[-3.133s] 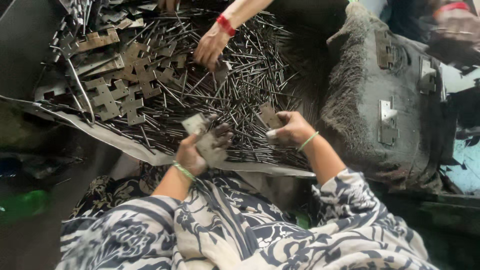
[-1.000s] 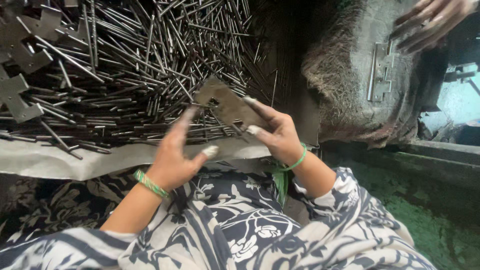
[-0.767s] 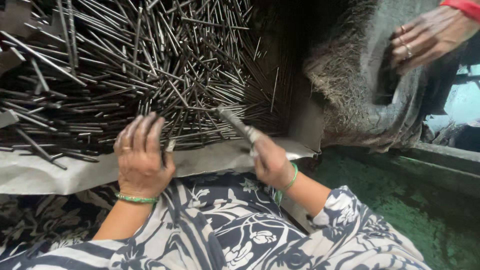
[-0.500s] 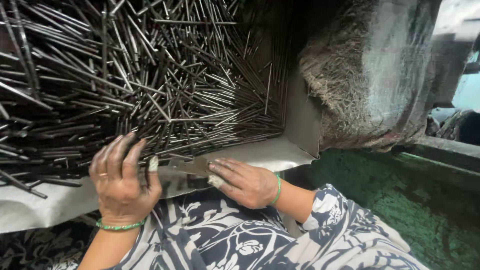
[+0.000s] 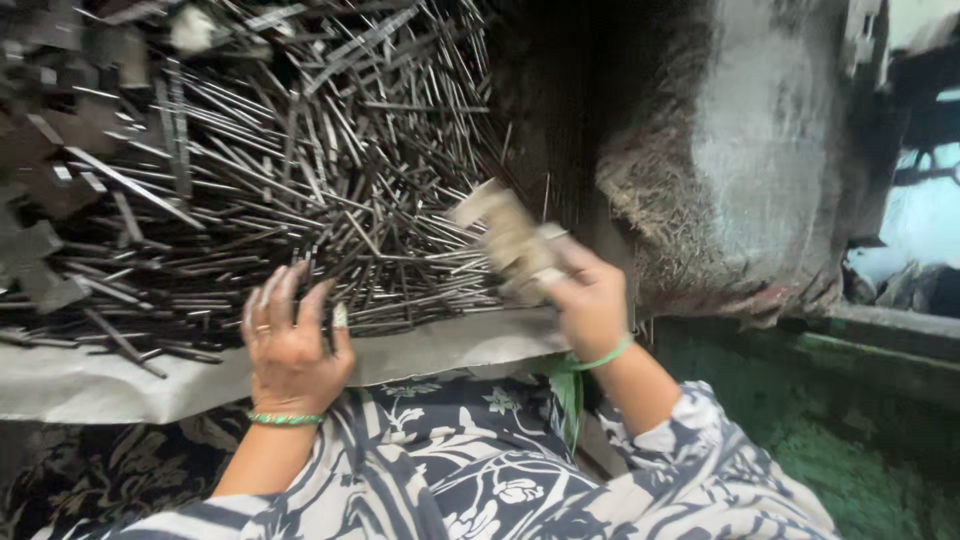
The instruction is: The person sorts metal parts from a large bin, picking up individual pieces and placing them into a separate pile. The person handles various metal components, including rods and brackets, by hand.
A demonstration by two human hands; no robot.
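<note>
**Flat plate back up off the sheet, right hand carrying it**

I'm watching the right hand (image 5: 590,300) now: half a second ago it lay low on the pale sheet beside the left, and now it has lifted, clenched on a flat metal piece (image 5: 500,235) that sticks up and left from the fingers, blurred by motion. That piece hangs over the near right edge of the nail pile, no longer resting on anything. So the picking is going piece by piece, and this one is out of the heap.

The left hand (image 5: 292,345) holds nothing I can see. Its fingers are spread and loosely curled, tips resting on the near edge of the long steel nails (image 5: 330,180), palm over the pale sheet (image 5: 110,380) that the pile sits on. A green bangle sits on each wrist.

Further out, to the far left, dark cross-shaped metal pieces (image 5: 40,270) lie among the nails. On the right stands a grimy, fibrous sack-like mass (image 5: 740,170), well apart from both hands. Patterned cloth covers the lap nearest me.
</note>
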